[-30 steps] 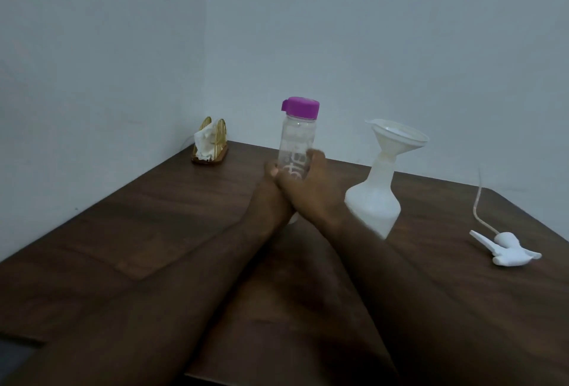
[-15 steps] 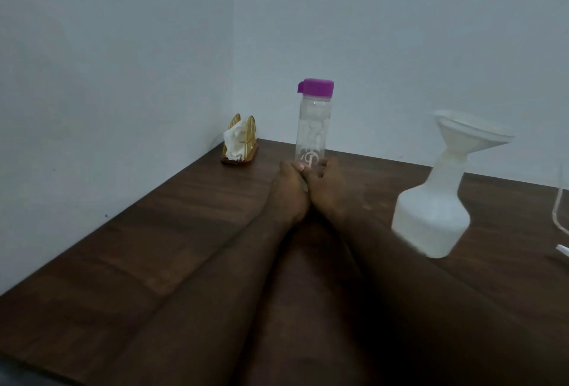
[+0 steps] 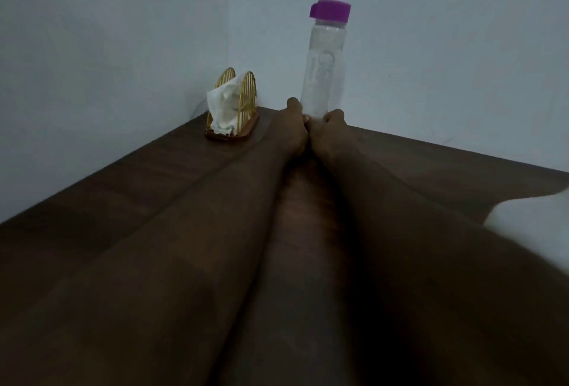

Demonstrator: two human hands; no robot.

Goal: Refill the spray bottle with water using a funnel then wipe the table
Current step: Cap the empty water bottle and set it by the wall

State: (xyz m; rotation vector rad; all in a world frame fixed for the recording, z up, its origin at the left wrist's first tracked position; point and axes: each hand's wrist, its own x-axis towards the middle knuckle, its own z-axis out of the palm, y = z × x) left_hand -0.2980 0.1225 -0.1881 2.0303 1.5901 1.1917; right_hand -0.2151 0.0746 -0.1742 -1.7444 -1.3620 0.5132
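Both hands, left hand & right hand, gripping upright water bottle base

both hands, left hand and right hand, wrapped round base of clear bottle, purple cap on, upright. gold napkin holder in corner of dark wood table, just left.

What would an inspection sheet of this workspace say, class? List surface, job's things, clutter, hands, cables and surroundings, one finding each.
Surface: dark wooden table, set in a corner.
Job's things: clear water bottle upright, purple cap on; a white shape at the right edge, too cropped to identify.
Clutter: gold napkin holder with white napkins.
Hands: left hand and right hand hold the bottle's base together.
Cables: nothing seen.
Surroundings: plain pale walls.
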